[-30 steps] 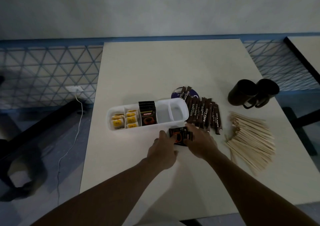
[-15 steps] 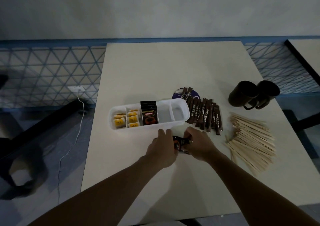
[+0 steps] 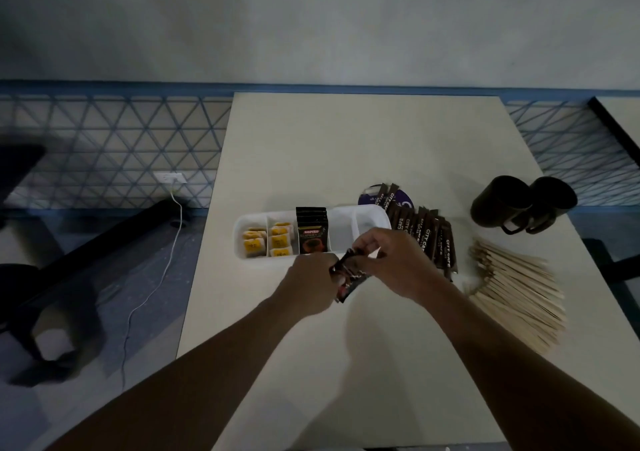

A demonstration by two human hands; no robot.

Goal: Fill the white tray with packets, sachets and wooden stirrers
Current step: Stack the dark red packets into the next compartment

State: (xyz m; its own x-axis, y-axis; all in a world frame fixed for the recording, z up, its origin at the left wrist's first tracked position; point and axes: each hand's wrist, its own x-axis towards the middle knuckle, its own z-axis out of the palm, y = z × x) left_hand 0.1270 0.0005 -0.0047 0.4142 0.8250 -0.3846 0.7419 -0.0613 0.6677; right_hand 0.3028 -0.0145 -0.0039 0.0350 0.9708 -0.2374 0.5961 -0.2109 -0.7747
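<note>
A white divided tray (image 3: 375, 212) lies mid-table. Its left two compartments hold yellow sachets (image 3: 266, 242), and black coffee packets (image 3: 311, 231) stand upright in the third. The right compartments look bare. Just in front of the tray, my left hand (image 3: 310, 282) and my right hand (image 3: 391, 260) together grip a small stack of black packets (image 3: 348, 276), lifted off the table and tilted. Brown stick sachets (image 3: 424, 234) are fanned out right of the tray. Wooden stirrers (image 3: 516, 286) lie in a loose pile farther right.
Two dark mugs (image 3: 519, 205) lie on their sides at the table's right edge. A round purple disc (image 3: 403, 198) lies behind the tray, under the brown sticks. Left of the table the floor drops away, with a white cable (image 3: 152, 291) and a dark chair base.
Both hands closed in on the black packets lying flat on the table, gathered them, and have raised them edge-up in front of the tray.
</note>
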